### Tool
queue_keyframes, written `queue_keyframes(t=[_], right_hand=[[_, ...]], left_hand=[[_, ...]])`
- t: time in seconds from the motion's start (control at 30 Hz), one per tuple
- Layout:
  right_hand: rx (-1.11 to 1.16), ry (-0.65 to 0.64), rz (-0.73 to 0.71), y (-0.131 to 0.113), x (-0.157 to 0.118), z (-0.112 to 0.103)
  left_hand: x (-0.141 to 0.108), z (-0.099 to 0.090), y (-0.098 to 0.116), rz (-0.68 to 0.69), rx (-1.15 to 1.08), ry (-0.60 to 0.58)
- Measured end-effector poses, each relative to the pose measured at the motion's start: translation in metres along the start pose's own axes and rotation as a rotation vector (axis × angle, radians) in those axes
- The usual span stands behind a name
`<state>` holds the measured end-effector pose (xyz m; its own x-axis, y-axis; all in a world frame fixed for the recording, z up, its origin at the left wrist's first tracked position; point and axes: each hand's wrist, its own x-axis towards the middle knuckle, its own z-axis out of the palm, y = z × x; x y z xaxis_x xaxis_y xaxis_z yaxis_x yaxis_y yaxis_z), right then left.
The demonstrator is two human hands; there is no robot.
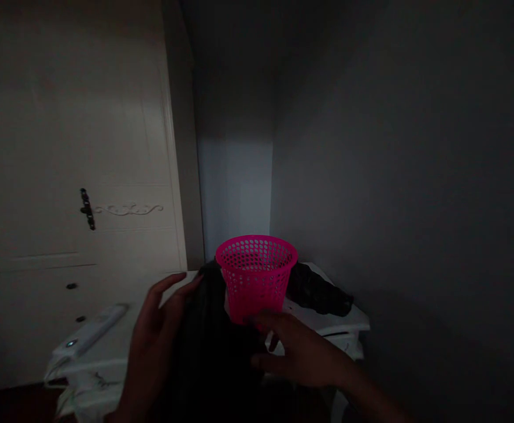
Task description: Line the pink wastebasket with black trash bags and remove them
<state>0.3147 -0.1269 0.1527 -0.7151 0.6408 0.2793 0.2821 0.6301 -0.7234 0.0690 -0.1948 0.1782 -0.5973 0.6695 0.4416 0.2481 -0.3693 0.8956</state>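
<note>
One pink basket (255,294) is at six o'clock in your view. At its eight o'clock, your left hand (157,326) meets black material (215,346), its grip impossible to tell; at five, your right hand (294,346) is unclenched, thumb and fingers parted.

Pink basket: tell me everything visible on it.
The pink basket looks like moulded plastic: round, open-topped, with a plain rim and rows of holes through its wall, tapering toward the base. It stands about upright on the white table, near the room's corner. Dark material lies at its left and front; a black bundle is beside it on the right. The right hand overlaps its lower front; contact is unclear. Its inside bottom is hidden.
</note>
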Motion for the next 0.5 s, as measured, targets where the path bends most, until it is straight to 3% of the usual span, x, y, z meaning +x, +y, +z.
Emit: queue_keyframes(t=[0.07,0.13,0.2,0.3,0.4,0.5], right_hand=[[0.174,-0.055,-0.055,-0.017,0.003,0.006],[0.323,-0.059,-0.064,-0.026,0.009,0.012],[0.378,0.025,-0.038,-0.031,0.019,0.013],[0.419,0.201,-0.041,-0.041,0.043,-0.002],[0.541,0.357,-0.156,-0.061,0.077,-0.039],[0.577,0.586,-0.354,-0.081,0.116,-0.086]], left_hand=[[-0.013,0.018,0.0,-0.038,-0.07,-0.223],[-0.024,0.025,0.0,0.017,-0.058,-0.395],[-0.029,0.024,0.003,0.112,-0.019,-0.428],[-0.021,0.009,0.014,0.19,0.047,-0.175],[-0.003,-0.015,0.021,0.22,0.193,0.1],[0.016,-0.033,0.01,0.168,0.275,0.192]])
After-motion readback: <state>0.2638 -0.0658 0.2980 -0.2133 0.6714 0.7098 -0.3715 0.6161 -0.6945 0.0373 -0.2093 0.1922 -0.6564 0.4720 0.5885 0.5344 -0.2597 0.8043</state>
